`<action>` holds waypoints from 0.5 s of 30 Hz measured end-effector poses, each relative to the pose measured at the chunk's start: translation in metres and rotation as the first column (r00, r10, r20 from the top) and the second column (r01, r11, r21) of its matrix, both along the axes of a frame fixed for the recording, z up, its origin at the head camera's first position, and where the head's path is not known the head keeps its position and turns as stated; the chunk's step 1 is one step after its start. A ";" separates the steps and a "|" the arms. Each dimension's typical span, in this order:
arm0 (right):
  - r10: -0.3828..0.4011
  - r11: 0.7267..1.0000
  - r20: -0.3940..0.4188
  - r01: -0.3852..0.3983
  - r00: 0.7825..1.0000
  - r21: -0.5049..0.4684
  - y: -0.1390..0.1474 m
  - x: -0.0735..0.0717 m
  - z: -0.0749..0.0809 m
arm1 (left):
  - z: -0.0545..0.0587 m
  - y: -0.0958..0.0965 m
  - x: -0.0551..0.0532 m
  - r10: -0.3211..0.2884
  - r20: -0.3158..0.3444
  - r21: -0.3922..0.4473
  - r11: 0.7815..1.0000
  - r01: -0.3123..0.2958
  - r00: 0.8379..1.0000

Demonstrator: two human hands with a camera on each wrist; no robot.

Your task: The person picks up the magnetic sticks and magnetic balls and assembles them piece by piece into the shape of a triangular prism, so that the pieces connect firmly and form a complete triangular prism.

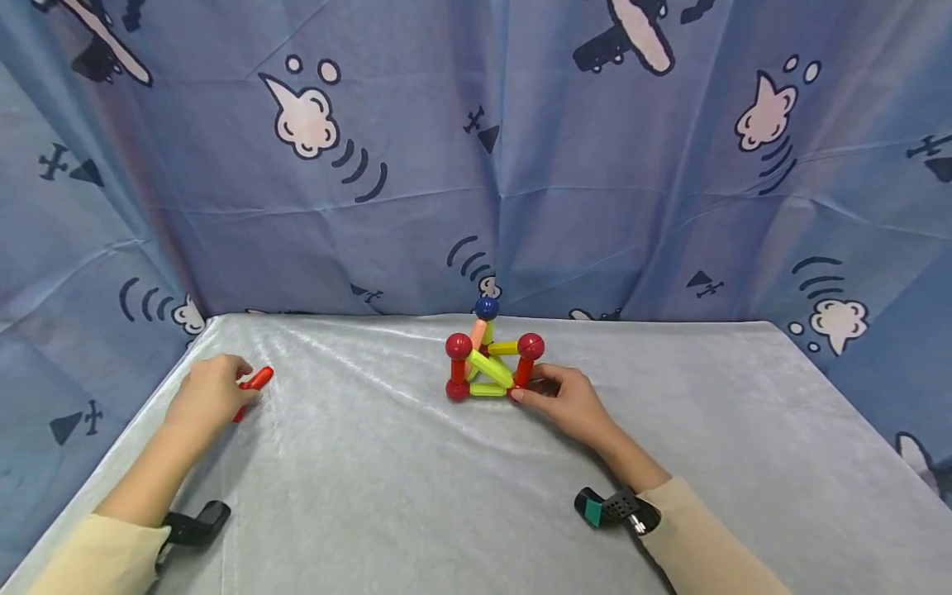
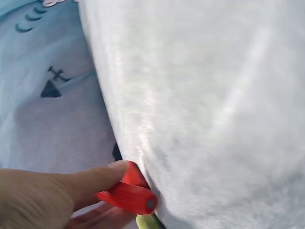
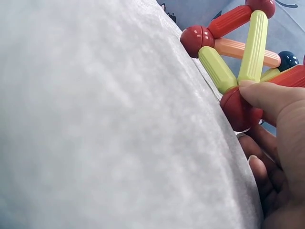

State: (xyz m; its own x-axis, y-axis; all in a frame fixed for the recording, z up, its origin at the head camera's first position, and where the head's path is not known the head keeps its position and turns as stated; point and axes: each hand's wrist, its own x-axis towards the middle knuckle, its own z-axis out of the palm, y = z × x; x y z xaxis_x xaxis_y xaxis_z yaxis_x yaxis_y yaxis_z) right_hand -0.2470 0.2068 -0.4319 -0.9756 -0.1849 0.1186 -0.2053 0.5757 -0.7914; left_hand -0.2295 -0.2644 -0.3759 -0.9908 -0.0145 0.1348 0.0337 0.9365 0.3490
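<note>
A structure of magnetic sticks and balls stands on the table near its far side. Red balls (image 1: 459,345) form its front corners, and a blue ball (image 1: 487,308) tops it at the back. Yellow-green sticks (image 3: 254,47), red sticks and an orange stick (image 3: 243,49) link them. My right hand (image 1: 571,406) holds the lower right red ball (image 3: 237,109), thumb across its top. Far to the left, my left hand (image 1: 207,392) pinches red magnetic sticks (image 2: 128,197) between thumb and fingers. Below them, the end of a yellow-green stick (image 2: 148,221) shows, partly hidden.
A pale grey cloth (image 1: 372,496) covers the table. Behind it and along both sides hangs a blue patterned curtain (image 1: 416,165). Black straps with devices (image 1: 617,508) sit on both wrists.
</note>
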 end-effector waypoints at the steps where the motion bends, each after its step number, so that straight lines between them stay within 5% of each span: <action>1: 0.003 1.000 0.000 -0.003 1.000 0.001 0.000 0.000 0.000 | 0.002 0.000 0.001 0.014 -0.023 0.035 0.999 -0.013 1.000; 7: 0.012 1.000 -0.021 -0.011 1.000 0.012 0.001 -0.001 0.000 | 0.023 0.034 0.005 0.011 -0.191 0.238 0.971 0.036 0.982; 9: 0.010 1.000 -0.025 -0.009 1.000 0.013 0.002 -0.001 0.000 | 0.029 0.054 0.002 -0.013 -0.208 0.354 0.931 0.088 0.978; 11: 0.008 1.000 -0.025 -0.008 1.000 0.014 0.002 -0.001 -0.001 | 0.033 0.076 -0.001 -0.032 -0.196 0.502 0.855 0.128 0.980; 13: 0.008 1.000 -0.021 -0.007 1.000 0.014 0.002 -0.001 -0.001 | 0.037 0.095 -0.004 -0.058 -0.174 0.666 0.729 0.161 0.983; 15: 0.007 1.000 -0.015 -0.007 1.000 0.011 0.001 0.000 -0.002 | 0.040 0.113 -0.007 -0.111 -0.105 0.805 0.574 0.150 0.988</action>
State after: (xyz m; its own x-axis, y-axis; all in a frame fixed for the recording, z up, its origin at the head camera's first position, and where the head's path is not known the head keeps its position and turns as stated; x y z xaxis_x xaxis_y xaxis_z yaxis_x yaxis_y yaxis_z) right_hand -0.2473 0.2080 -0.4337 -0.9723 -0.1933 0.1313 -0.2214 0.5830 -0.7817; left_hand -0.2365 -0.1517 -0.3356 -0.9853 -0.0077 0.1706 0.1633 0.2511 0.9541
